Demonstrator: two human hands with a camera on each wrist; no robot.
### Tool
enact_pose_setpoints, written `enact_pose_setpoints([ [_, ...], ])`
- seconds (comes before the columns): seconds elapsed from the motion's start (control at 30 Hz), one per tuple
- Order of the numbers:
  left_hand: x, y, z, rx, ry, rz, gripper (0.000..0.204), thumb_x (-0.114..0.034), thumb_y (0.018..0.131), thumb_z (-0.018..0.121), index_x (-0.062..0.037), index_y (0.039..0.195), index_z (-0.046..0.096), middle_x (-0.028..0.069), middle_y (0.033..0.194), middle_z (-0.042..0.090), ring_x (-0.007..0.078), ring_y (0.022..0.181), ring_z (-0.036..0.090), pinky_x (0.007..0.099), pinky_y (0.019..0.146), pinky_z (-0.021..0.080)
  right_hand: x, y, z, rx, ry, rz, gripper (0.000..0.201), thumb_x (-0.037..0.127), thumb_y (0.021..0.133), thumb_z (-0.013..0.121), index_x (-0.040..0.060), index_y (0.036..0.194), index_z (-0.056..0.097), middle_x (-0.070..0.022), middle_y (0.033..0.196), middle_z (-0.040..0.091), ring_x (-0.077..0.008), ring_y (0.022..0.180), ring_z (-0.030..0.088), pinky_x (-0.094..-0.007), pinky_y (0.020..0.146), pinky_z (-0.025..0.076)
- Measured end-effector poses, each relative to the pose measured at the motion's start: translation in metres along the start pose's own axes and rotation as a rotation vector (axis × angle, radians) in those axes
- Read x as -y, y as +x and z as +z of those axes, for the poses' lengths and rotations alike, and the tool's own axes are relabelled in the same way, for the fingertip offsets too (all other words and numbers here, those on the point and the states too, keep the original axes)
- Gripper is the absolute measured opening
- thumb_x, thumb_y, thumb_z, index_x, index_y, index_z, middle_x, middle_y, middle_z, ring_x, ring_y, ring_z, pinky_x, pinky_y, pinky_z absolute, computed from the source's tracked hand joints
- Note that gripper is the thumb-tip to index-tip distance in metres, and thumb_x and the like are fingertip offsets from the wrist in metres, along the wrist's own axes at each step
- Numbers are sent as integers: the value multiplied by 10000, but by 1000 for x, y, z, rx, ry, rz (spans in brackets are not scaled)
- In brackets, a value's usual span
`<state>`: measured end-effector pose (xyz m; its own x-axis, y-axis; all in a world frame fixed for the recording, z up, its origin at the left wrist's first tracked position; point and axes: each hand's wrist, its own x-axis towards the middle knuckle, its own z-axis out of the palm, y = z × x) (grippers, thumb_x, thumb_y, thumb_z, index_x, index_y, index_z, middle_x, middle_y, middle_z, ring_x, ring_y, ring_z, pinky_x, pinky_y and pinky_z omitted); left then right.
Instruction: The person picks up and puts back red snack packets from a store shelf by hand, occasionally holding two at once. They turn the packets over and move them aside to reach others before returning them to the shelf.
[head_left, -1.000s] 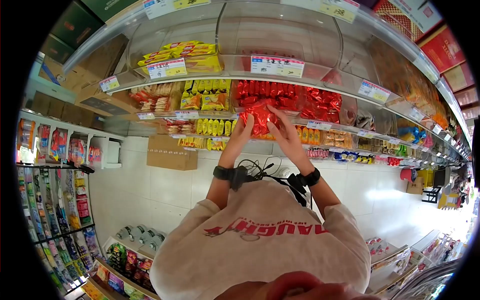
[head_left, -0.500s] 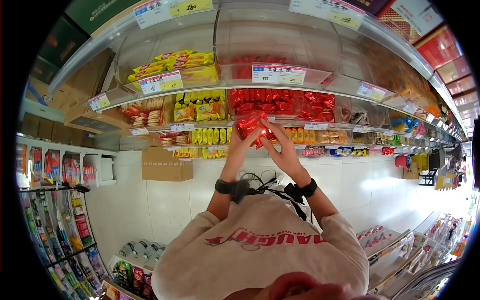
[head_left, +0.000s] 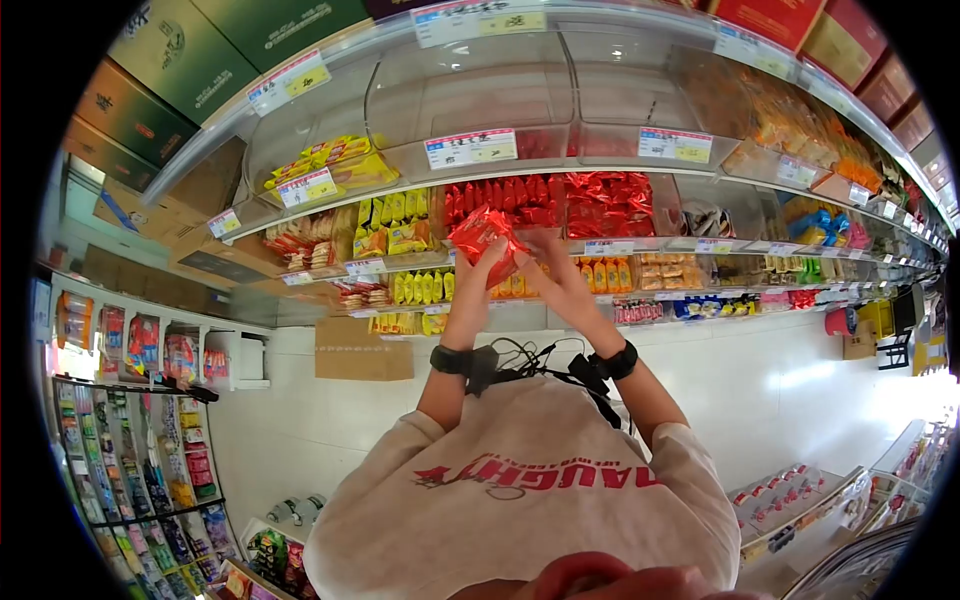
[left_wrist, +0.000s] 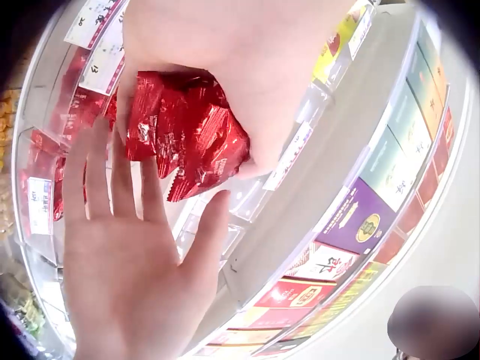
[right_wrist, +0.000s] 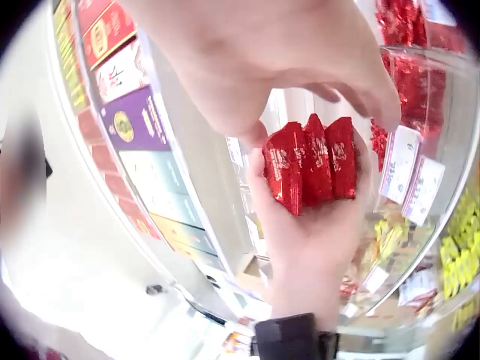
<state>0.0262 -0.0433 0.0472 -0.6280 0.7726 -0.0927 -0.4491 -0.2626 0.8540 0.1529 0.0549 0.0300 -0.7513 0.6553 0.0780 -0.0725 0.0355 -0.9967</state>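
In the head view my left hand (head_left: 470,295) holds a small bunch of shiny red snack packets (head_left: 484,234) in front of the shelves. The right wrist view has three packets (right_wrist: 316,161) standing side by side in the left hand (right_wrist: 307,236), its fingers cupped round them. My right hand (head_left: 562,288) is just right of the bunch. Its fingers look spread and straight in the left wrist view, where the right hand (left_wrist: 131,251) lies below the packets (left_wrist: 187,127). From its own wrist camera, the right hand (right_wrist: 277,52) arches over them, thumb close to the nearest packet.
Behind the hands, clear shelf bins hold red packets (head_left: 608,205), yellow packets (head_left: 405,222) and orange packets (head_left: 605,275). Price tags (head_left: 470,148) line the shelf edges. A top bin contains yellow bags (head_left: 335,165). On the floor stands a cardboard box (head_left: 363,350).
The right hand has come away from the red packets to the right, while the left keeps holding them. The packets have tilted and shifted left in the head view, which has itself swung.
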Motion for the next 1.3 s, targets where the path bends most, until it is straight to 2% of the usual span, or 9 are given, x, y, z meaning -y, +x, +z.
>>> enact_pose_setpoints([
  [0.03,4,1,2,1,22,14,566,-206,952,734,-67,1425,457,81,1327,594,177,1195,597,341,1002,495,0,-1,-5,109,158,182,714,268,994,700,-51,1522,340,-176,1230,643,-190,1101,671,-318,937,531],
  [0.2,23,2,19,1,114,98,601,-200,950,741,-83,1441,416,89,1328,579,181,1224,579,337,1015,490,-2,-12,-11,70,375,62,681,327,1005,685,-61,1489,402,-144,1218,642,-150,1021,681,-288,877,543],
  [0.4,39,-3,38,-108,334,417,647,-144,961,732,-123,1457,318,126,1366,542,214,1209,591,349,979,532,-30,-4,-23,17,315,-8,647,326,1004,684,-54,1466,437,-123,1204,653,-158,989,692,-276,841,546],
  [0.63,46,9,36,-114,75,295,547,-213,971,740,-105,1393,410,76,1329,567,168,1174,582,331,962,509,-19,4,-24,2,217,-44,661,359,987,698,-96,1407,464,-176,1227,654,-178,948,708,-281,811,551],
  [0.83,45,26,22,-113,48,236,509,-280,989,720,-98,1383,455,77,1334,581,176,1171,606,331,964,513,-40,29,-5,-171,2,-174,743,413,930,743,-135,1365,492,-266,1233,642,-296,1091,670,-370,918,526],
  [0.93,43,40,10,-63,13,212,519,-326,990,716,-84,1385,481,79,1322,602,175,1168,614,334,963,518,-45,43,1,-188,47,-118,760,434,893,772,-141,1328,531,-279,1233,636,-319,1168,625,-404,989,490],
  [1.13,31,67,-22,-33,114,247,484,-380,998,698,-23,1304,585,83,1249,656,144,1117,630,311,927,522,-43,63,21,-335,-261,-188,807,449,832,822,-135,1318,547,-264,1220,661,-300,1105,666,-380,948,519],
  [1.23,20,74,-30,-45,216,212,458,-386,998,696,-4,1244,633,79,1177,690,134,1050,653,293,891,527,-41,71,31,-267,50,-137,798,437,830,825,-125,1324,547,-245,1191,695,-278,1068,698,-367,905,545],
  [1.3,15,78,-30,-31,233,243,447,-380,999,695,2,1227,648,75,1142,702,134,1016,664,287,871,531,-40,76,33,-292,-17,-138,796,431,829,828,-116,1332,544,-238,1178,708,-266,1063,707,-359,893,552],
])
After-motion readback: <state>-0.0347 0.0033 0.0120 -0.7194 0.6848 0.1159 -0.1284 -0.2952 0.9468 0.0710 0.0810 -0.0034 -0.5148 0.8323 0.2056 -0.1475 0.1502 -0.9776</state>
